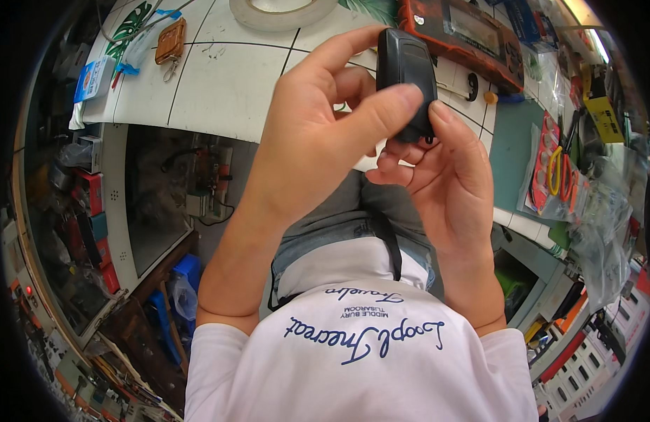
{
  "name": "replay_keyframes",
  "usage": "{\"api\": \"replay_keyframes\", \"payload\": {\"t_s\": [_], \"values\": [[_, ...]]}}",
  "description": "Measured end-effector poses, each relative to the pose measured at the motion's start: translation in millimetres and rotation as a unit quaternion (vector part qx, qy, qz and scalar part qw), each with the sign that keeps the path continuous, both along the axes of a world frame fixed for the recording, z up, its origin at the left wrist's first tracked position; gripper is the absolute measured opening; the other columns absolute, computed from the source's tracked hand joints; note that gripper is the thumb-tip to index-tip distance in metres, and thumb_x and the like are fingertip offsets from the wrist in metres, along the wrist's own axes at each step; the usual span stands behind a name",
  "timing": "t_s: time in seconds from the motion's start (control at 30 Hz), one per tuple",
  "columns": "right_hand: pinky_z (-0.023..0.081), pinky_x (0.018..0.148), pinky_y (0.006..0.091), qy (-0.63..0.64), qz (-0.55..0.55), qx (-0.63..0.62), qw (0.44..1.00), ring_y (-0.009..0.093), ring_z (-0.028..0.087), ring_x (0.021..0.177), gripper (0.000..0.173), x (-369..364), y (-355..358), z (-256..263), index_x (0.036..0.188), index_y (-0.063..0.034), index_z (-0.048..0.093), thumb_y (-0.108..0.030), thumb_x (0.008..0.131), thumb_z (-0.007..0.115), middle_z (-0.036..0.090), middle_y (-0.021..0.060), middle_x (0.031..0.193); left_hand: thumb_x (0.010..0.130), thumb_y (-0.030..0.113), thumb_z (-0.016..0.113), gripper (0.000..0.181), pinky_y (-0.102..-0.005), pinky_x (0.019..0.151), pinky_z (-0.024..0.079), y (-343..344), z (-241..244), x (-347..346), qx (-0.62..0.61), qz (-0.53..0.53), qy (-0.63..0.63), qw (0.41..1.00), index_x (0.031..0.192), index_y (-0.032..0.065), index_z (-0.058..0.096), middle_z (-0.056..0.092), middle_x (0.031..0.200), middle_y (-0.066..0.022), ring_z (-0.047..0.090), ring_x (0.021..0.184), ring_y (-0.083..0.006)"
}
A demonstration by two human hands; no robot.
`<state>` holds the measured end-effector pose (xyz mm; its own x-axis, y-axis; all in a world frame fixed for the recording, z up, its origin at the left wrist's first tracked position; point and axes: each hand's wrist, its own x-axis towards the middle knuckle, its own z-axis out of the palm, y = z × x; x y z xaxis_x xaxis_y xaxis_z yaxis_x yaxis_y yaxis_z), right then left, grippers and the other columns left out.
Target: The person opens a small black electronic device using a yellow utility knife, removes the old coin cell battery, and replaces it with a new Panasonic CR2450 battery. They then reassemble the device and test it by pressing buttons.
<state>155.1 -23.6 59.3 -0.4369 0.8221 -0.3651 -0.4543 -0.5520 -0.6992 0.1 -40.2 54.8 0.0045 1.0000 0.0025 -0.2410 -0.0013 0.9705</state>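
Note:
A black plastic remote key fob [406,63] is held up over the edge of the worktop, in front of my lap. My left hand [325,113] grips it from the left, its thumb lying across the face and its index finger at the top end. At the fob's lower right edge, the thumb of my right hand [449,169] presses against it. The right fingers curl beneath the lower end, near a small black loop. Both hands cover parts of the fob, and its underside is hidden.
On the white tiled worktop [224,79] lie a tape roll [282,15], a brown key case [171,42] and an orange-cased device with a screen [462,39]. Scissors [561,171] and plastic bags [599,227] rest right, beside a green mat [514,163]. An open compartment [156,184] is below left.

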Motion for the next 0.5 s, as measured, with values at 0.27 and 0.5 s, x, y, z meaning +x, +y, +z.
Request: {"api": "replay_keyframes", "payload": {"t_s": [0.27, 0.5], "values": [[0.058, 0.057, 0.0288, -0.011, 0.016, 0.061, 0.998, 0.020, 0.066, 0.067, 0.026, 3.4, 0.2, 4.6, 0.109, 0.0047, 0.051, -0.014, 0.091, 0.057, 0.063, 0.0150, 0.093, 0.084, 0.010, 0.057, 0.061, -0.0203, 0.071, 0.047, -11.3, 5.7, 12.3, 0.021, 0.001, 0.018, 1.000, 0.139, -0.0054, 0.035, 0.064, 0.100, -0.0121, 0.061, 0.084, -0.0098], [0.057, 0.056, 0.0310, 0.020, 0.002, 0.071, 0.997, 0.022, 0.066, 0.068, 0.036, 5.6, -4.1, 8.4, 0.119, 0.0051, 0.043, -0.013, 0.091, 0.057, 0.065, 0.0167, 0.092, 0.083, 0.011, 0.056, 0.060, -0.0198, 0.071, 0.047, -15.6, 11.7, 13.7, 0.044, -0.005, 0.082, 0.996, 0.138, -0.0061, 0.039, 0.063, 0.100, -0.0117, 0.059, 0.085, -0.0085]]}}
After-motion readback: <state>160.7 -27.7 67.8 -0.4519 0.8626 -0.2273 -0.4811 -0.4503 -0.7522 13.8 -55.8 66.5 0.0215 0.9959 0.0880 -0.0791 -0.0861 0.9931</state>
